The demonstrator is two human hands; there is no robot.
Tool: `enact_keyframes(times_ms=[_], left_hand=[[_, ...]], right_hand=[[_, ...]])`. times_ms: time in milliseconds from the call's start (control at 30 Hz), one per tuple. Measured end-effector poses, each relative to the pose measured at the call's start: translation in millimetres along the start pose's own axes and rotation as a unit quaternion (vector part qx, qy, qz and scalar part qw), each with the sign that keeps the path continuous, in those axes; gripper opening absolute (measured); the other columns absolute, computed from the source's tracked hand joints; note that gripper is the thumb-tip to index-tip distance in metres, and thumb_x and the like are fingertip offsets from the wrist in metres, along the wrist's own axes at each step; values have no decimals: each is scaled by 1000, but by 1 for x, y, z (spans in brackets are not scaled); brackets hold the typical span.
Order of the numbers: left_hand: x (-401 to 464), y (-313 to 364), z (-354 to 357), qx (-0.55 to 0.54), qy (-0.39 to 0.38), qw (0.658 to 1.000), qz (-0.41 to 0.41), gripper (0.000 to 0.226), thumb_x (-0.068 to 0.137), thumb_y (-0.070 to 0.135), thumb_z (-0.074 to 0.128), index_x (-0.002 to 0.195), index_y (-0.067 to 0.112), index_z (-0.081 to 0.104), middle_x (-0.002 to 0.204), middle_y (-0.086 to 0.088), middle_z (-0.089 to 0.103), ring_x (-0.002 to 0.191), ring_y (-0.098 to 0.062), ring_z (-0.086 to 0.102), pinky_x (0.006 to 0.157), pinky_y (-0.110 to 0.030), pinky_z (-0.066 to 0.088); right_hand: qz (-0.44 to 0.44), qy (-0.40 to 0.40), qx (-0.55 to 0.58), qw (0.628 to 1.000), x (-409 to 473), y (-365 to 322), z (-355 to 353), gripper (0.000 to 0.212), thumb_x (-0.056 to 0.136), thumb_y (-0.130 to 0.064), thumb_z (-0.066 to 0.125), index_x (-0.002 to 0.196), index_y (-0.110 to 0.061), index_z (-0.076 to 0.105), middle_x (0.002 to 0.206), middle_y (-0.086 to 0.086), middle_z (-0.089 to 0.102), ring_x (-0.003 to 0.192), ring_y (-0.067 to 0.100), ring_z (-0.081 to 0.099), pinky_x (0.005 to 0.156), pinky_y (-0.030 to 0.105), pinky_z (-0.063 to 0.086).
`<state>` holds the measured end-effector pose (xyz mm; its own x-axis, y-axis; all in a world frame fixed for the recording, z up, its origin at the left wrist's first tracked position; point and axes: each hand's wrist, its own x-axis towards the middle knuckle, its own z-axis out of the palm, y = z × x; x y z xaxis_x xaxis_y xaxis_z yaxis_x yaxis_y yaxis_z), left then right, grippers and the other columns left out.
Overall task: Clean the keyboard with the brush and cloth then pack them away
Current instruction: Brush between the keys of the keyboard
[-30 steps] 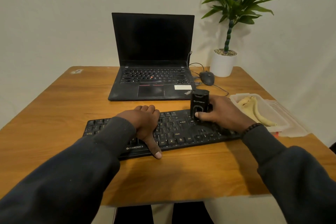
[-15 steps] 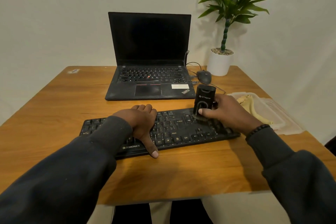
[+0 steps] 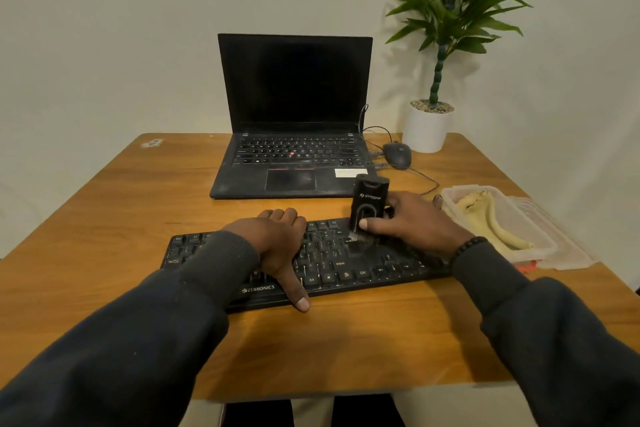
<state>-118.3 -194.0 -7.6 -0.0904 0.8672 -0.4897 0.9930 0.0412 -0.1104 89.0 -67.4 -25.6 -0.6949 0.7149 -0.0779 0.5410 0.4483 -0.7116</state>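
Note:
A black keyboard (image 3: 346, 263) lies across the wooden table (image 3: 104, 218) in front of me. My left hand (image 3: 277, 246) rests flat on its middle keys, the thumb stretched down over the front edge. My right hand (image 3: 412, 222) grips a black brush (image 3: 367, 204) that stands upright, its bristles touching the keys at the keyboard's upper right part. A yellow cloth (image 3: 491, 218) lies inside a clear plastic container (image 3: 540, 243) to the right of the keyboard.
An open black laptop (image 3: 294, 114) stands behind the keyboard. A wired mouse (image 3: 397, 154) and a potted plant (image 3: 429, 128) sit at the back right. The container's lid (image 3: 568, 253) lies under or beside it near the table's right edge.
The brush in my right hand has shifted slightly along the right part of the keyboard. My left hand has stayed in place on the keys.

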Motion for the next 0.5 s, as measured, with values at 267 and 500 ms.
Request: enact_keyframes(times_ms=[267, 500], left_hand=[[4, -4, 2, 2, 5, 1000, 14, 140, 51, 79, 77, 155, 13, 10, 156, -4, 18, 145, -29, 17, 121, -49, 22], [4, -11, 2, -4, 2, 1000, 19, 141, 51, 78, 78, 156, 16, 8, 158, -2, 16, 146, -29, 15, 121, -48, 20]], right_hand=[[32, 68, -104, 992, 29, 13, -26, 28, 83, -37, 72, 99, -15, 65, 90, -6, 67, 83, 7, 61, 69, 23, 47], [42, 147, -16, 988, 23, 26, -39, 37, 83, -36, 72, 113, -15, 64, 103, -4, 68, 88, 6, 61, 66, 19, 41]])
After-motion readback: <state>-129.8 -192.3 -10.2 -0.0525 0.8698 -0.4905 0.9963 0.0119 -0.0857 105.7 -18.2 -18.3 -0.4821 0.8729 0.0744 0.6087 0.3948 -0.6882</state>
